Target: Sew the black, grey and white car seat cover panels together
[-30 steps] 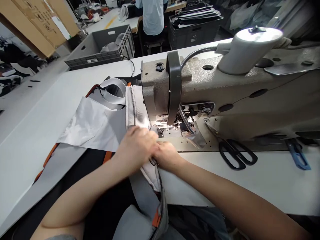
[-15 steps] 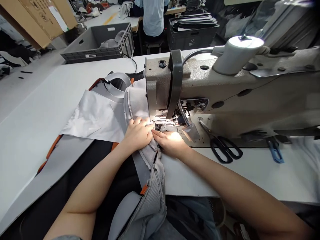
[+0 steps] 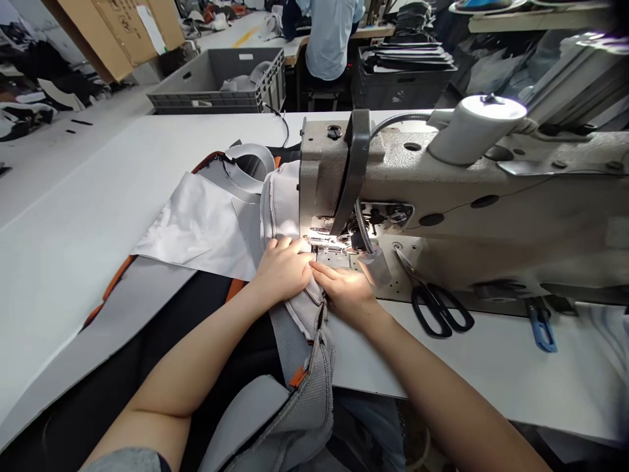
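Though bulky, fabric (image 3: 305,311) undr L grip (image 3: 285,270)

Beyond the far edge of the white sewing table (image 3: 113,180) sit a grey plastic crate (image 3: 221,102) and a darker crate (image 3: 403,89); a pale workbench (image 3: 223,40) stands behind, a cardboard box (image 3: 115,39) near the far-left corner.

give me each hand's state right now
Left hand: palm down on the gray fabric; grip can't be told.
Right hand: fingers extended at the fabric's edge; grip can't be told.
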The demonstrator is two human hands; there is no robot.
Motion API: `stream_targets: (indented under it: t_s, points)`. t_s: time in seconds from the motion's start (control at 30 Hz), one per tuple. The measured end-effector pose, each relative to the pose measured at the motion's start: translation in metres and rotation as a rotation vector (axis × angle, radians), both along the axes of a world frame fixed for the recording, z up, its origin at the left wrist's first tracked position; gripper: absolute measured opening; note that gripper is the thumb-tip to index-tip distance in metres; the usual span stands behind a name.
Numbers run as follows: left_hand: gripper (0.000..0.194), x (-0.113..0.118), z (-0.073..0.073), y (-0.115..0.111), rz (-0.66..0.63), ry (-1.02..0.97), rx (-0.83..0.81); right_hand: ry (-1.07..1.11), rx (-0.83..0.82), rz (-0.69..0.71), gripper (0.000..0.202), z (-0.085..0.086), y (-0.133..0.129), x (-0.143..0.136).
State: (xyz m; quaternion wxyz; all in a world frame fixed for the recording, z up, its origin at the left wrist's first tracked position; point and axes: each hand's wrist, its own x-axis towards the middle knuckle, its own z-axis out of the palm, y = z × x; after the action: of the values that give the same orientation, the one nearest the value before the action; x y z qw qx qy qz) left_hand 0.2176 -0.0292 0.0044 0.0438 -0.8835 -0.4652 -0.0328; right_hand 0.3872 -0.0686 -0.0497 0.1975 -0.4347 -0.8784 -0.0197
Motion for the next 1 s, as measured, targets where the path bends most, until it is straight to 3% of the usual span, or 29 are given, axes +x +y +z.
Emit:
stream_targets:
  t_s: [0.13,0.8,1.0]
  points:
    - [0.029,0.0,-0.001,0.002,-0.003,0.003,0.012,0.01,0.027,0.002,0.039,-0.002,0.001,-0.001]
    - [0.022,-0.011,0.002,-0.003,-0.063,-0.001,0.032,-0.004,-0.092,-0.079,0.051,-0.001,-0.012,-0.01]
    - [0.022,-0.011,-0.002,-0.001,-0.063,-0.025,0.041,0.02,-0.109,-0.077,0.051,-0.001,-0.004,-0.014]
